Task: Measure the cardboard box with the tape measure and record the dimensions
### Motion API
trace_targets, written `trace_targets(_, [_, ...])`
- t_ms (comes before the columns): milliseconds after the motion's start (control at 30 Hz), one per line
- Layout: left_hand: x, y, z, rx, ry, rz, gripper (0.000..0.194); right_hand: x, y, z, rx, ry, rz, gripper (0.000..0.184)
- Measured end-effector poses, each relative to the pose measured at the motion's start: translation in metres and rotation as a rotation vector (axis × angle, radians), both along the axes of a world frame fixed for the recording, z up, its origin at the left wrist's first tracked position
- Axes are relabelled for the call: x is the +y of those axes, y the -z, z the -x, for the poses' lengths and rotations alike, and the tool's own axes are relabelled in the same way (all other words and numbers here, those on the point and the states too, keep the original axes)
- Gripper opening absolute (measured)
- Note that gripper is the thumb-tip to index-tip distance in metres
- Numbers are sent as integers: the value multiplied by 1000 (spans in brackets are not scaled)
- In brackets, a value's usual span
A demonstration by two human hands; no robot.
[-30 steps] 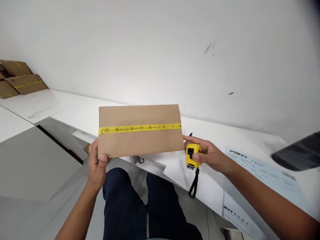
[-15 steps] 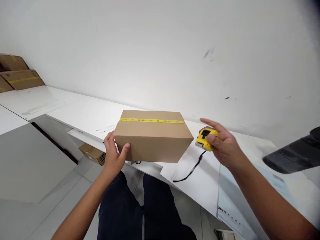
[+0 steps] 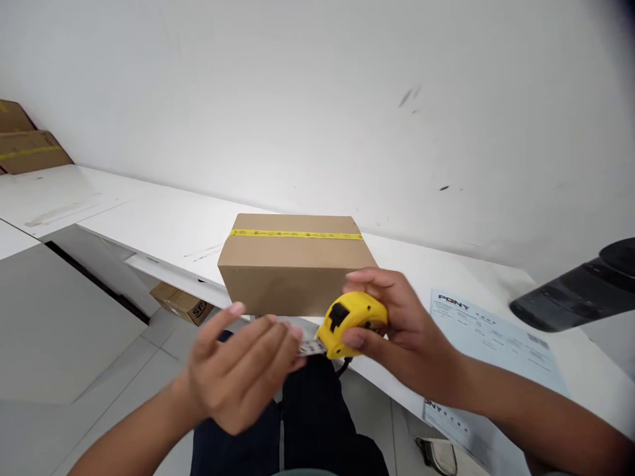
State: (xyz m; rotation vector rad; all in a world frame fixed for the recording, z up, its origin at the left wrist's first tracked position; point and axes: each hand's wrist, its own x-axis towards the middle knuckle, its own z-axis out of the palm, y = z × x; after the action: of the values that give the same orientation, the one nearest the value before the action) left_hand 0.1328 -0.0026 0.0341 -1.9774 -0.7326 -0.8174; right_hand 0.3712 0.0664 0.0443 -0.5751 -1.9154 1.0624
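Observation:
My right hand [image 3: 397, 330] grips a yellow tape measure [image 3: 354, 320] with a black button, its thumb along the near side. A short length of the measuring blade [image 3: 311, 348] sticks out to the left. My left hand [image 3: 243, 370] is closed on the blade's end, which its fingers hide. Just beyond both hands, a brown cardboard box [image 3: 292, 254] with yellow printed tape across its top sits at the front of the white table [image 3: 163, 218]. Below the tape measure, part of its black strap [image 3: 343, 365] shows.
Light-blue printed sheets [image 3: 489, 337] lie at the right, near a black cylindrical object [image 3: 570, 294]. More cardboard boxes [image 3: 32, 152] are stacked at the far left. A small carton [image 3: 183, 302] is under the table. A white wall [image 3: 317, 106] stands behind.
My left hand has let go of the box and taken the tape's end. My right hand has brought the tape measure left and nearer, and some blade is now out.

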Motion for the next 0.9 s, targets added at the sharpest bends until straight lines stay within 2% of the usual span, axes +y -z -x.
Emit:
trace_targets(67, [4, 0, 37, -5, -82, -84, 17, 15, 0, -15, 33, 157, -81, 52])
trace_targets(167, [17, 10, 108, -99, -237, -184, 43, 51, 1, -50, 51, 383, -239, 51])
trace_targets(267, [31, 26, 169, -244, -416, -41, 42, 89, 10, -83, 4, 520, -336, 32])
trace_targets(333, [37, 35, 190, -362, -456, 66, 34, 107, 18, -95, -24, 572, -329, 25])
trace_targets(433, [44, 41, 187, -481, -379, 169, 27, 116, 25, -95, -51, 590, -288, 24])
trace_targets(600, [52, 31, 134, -414, -208, 329, 38, 111, 19, -72, -131, 533, -357, 23])
trace_targets(733, [60, 25, 103, -360, -223, 334, 41, 113, 16, -67, -170, 526, -377, 22])
trace_targets(900, [63, 29, 103, -378, -264, 284, 36, 113, 18, -72, -162, 525, -388, 24])
